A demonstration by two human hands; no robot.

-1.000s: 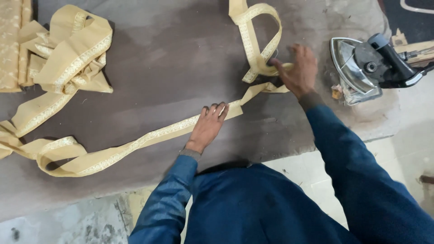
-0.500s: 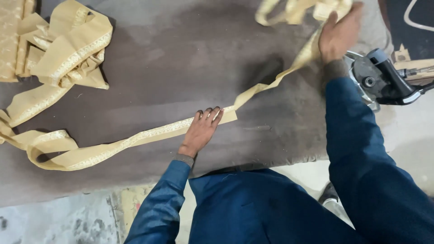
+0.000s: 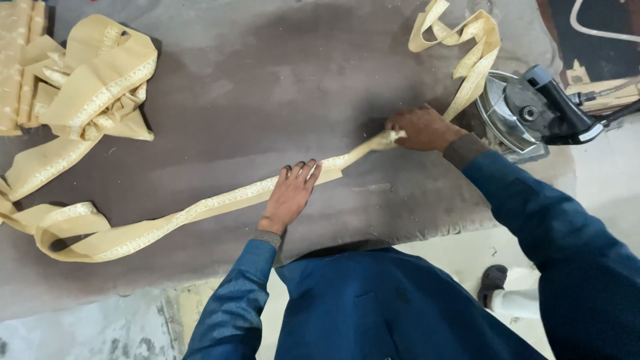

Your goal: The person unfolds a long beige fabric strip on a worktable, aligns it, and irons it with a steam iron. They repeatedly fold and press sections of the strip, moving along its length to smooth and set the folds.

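A long cream fabric strip (image 3: 200,210) with a patterned band runs across the dark grey padded table (image 3: 267,80). My left hand (image 3: 291,193) lies flat on the strip near the table's middle, fingers spread, pressing it down. My right hand (image 3: 421,128) grips the same strip further right, where it is bunched and twisted. Beyond that hand the strip loops up toward the table's far right edge. At the left the strip curls into a loose loop and joins a folded heap of the same cloth (image 3: 93,87).
A metal steam iron (image 3: 527,113) with a dark handle lies on its side at the table's right edge, close to my right hand. More folded cream cloth (image 3: 17,67) sits at the far left. A dark sandal (image 3: 492,283) is on the floor below.
My right hand, raised high at the table's far right with the strip half a second ago, has come down and left onto the table. My left hand stayed pressing the strip.
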